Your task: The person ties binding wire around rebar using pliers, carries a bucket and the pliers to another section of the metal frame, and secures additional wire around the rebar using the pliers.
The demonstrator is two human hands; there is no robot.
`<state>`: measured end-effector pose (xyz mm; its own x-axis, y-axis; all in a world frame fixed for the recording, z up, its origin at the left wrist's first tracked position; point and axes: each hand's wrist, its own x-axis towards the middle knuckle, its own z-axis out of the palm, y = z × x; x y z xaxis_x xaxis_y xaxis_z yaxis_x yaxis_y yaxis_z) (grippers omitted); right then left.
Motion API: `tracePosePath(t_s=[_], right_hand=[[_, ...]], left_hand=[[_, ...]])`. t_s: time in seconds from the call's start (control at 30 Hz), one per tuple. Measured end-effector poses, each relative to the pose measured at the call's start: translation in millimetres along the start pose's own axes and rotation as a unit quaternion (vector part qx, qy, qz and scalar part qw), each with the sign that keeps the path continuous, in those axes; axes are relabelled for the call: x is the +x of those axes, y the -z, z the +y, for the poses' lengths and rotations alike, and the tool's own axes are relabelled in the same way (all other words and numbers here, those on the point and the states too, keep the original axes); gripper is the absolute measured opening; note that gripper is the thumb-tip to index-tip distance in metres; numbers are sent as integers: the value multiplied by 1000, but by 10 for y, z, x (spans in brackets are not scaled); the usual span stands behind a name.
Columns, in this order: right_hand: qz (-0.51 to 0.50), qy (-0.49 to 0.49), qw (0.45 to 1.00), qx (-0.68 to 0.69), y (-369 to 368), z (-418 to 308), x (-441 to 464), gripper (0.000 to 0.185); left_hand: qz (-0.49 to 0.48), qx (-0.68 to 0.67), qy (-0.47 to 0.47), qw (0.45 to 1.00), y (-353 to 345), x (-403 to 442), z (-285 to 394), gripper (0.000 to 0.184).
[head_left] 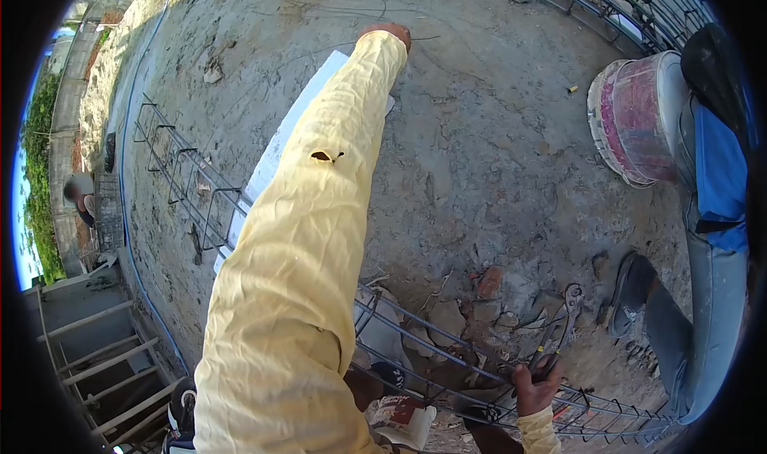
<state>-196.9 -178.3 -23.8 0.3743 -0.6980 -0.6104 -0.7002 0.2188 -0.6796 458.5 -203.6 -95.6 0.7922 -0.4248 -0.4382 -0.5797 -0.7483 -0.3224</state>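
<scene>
At the far left, a person (82,201) is low down near a wall, and a blue hose (126,174) runs along the muddy ground (471,158). Nearer on the left, wooden bars (120,366) cross a recess. To their right, a narrow steel rebar cage (188,166) slants toward a pale board (292,130), partly hidden by the yellow left sleeve (304,246), which has a small hole. The left hand (391,32) is at the far end of this sleeve, beyond the board; its fingers are mostly hidden, so whether they are apart or together cannot be told. Near the middle, a whitish container (406,419) sits below the near rebar (447,358), which runs to the right. There, the right hand (537,388) is clamped on the handles of metal pincers (566,318), their head angled away over broken stones, right of a reddish brick piece (490,282). Farther right are a co-worker's dark shoe (629,294) and grey trouser leg (715,318), with a pink-stained bucket (639,120) beyond, tilted.
</scene>
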Motion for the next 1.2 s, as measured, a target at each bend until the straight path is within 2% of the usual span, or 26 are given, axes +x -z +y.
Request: tracePosePath(t_s=[0.03,0.1,0.13,0.23,0.27,0.33,0.37,0.43,0.53,0.6,0.73,0.83,0.97,1.03,1.13,1.2], right_hand=[[8,18,999,-30,-31,-22,10,38],[9,-5,999,-38,-121,-229,15,38],[8,-17,999,-42,-174,-336,33,38],[-38,-44,996,-67,-122,-388,238,37],[-47,-41,996,-59,-143,-464,356,36],[-62,-34,997,-37,-288,-753,705,36],[-77,-12,996,-52,-399,-948,927,37],[-98,52,987,-116,-679,-1392,1456,38],[-120,146,960,-205,-1251,-2049,2267,46],[-103,255,929,-250,-1721,-2380,2806,51],[-138,202,940,-236,-2539,-3263,3291,57],[-181,144,959,-162,-2960,-3640,3404,62],[-203,181,939,-211,-3274,-4012,3433,68],[-197,196,932,-234,-3394,-4132,3467,70],[-224,250,927,-164,-3565,-4122,3671,71],[-189,254,929,-191,-3709,-4192,3756,72]], left_hand=[[-4,-5,-5,1000,-25,115,-14,33],[-9,-18,-13,1000,-99,324,-136,34],[-19,24,-24,999,-161,378,-212,32],[12,24,34,999,-109,392,-404,36],[12,71,-30,997,21,147,-507,39],[81,-34,-90,992,61,-346,-773,42],[92,-135,-33,986,-181,-198,-895,44],[165,-288,22,943,-346,-332,-950,46],[168,-335,53,926,-284,-488,-908,46],[161,-369,77,912,-231,-521,-927,43],[208,-377,50,901,-273,-522,-989,37],[180,-402,32,897,-241,-524,-1050,37],[221,-485,13,846,-295,-520,-1103,30],[232,-493,9,838,-323,-494,-1116,26],[229,-513,-1,827,-348,-473,-1115,26],[225,-519,-3,825,-350,-463,-1125,26]])
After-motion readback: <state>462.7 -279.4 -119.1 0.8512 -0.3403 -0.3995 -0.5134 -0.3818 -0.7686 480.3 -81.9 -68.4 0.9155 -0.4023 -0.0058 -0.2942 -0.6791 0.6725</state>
